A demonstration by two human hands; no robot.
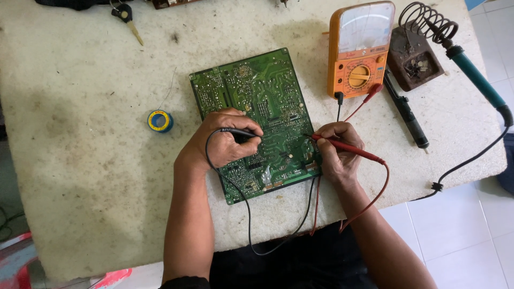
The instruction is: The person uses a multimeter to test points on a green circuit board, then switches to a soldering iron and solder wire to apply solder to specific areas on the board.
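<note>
A green circuit board [262,96] lies solder side up on the white table [80,160]. My left hand [225,142] rests on the board's lower left part and grips a black test probe [238,131], tip pointing right onto the board. My right hand [337,152] sits at the board's right edge and grips a red test probe [348,149], tip touching the board near its right side. Black and red leads run from both probes down over the table's front edge and back up to an orange analog multimeter [358,51] behind the board.
A soldering iron [474,72] sits in its coil stand [417,59] at the back right, with a black desoldering pump [407,115] beside it. A small solder spool [160,121] lies left of the board. A key [128,18] lies at the back left.
</note>
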